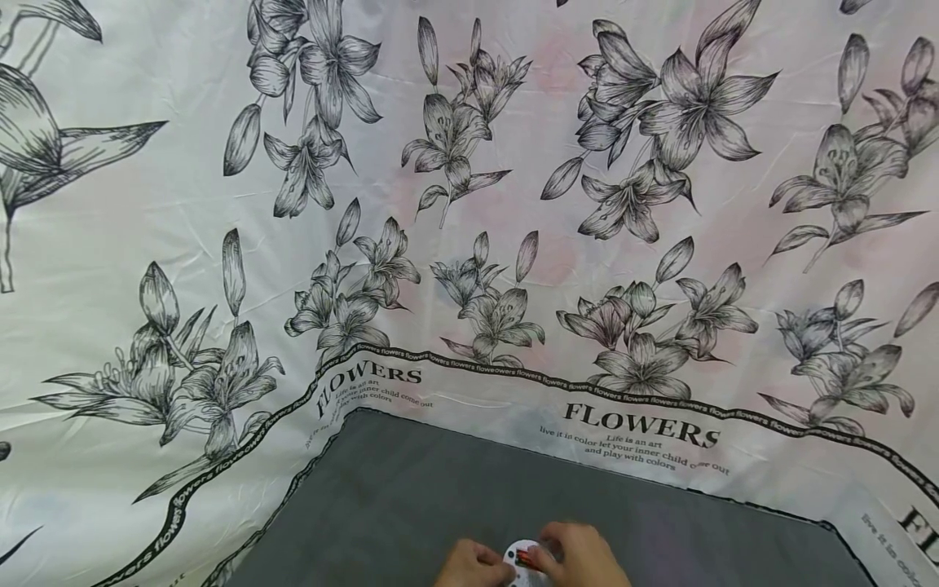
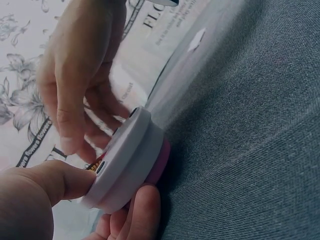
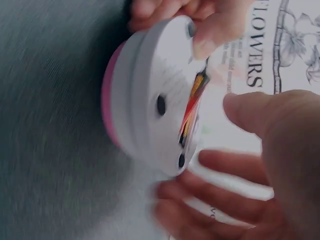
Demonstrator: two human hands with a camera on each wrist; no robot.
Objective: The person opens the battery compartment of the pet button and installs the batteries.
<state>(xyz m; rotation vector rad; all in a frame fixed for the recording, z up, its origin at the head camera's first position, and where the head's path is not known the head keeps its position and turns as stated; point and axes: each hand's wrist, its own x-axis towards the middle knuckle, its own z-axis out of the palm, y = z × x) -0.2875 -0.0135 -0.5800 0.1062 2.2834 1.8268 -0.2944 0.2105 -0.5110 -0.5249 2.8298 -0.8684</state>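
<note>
A round white device [image 3: 167,72] with a pink underside is tilted up on edge over the grey surface. Dark round spots dot its flat white face, and a slot there shows a red, yellow and black battery-like piece [image 3: 192,107]. My left hand [image 1: 475,564] pinches the device [image 2: 127,160], its thumb on the face near the rim and fingers beneath. Beside the slot is my right hand [image 1: 583,558]; in the right wrist view its thumb stands apart from the face, and its loosely spread fingers reach the lower rim.
The grey cloth-like surface [image 1: 455,489] is bordered by white fabric [image 1: 499,416] printed with black lilies and "FLOWERS" lettering, which rises behind and to the left. A small white piece [image 2: 197,40] lies farther off on the grey surface.
</note>
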